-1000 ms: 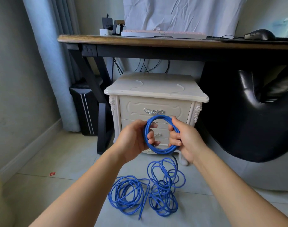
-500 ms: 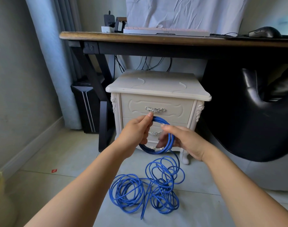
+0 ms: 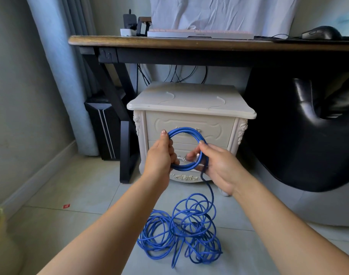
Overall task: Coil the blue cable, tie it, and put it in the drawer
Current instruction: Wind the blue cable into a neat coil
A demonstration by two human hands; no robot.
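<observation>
The left hand [image 3: 159, 155] is gripping the blue cable [image 3: 189, 129] ring and the right hand [image 3: 219, 165] is pinching it. The messy pile [image 3: 178, 222] below could be tangling when pulled.

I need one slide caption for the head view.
Left hand and right hand hold a coil of blue cable before the white nightstand, its drawers shut.

The cable [image 3: 184, 168] is thin and blue. A few turns form a small upright ring held between the left hand [image 3: 159, 155] and right hand [image 3: 219, 164], the rest dropping below the right hand into a loose tangle. The drawer [image 3: 215, 127] — cream, shut — stands just behind the hands.
</observation>
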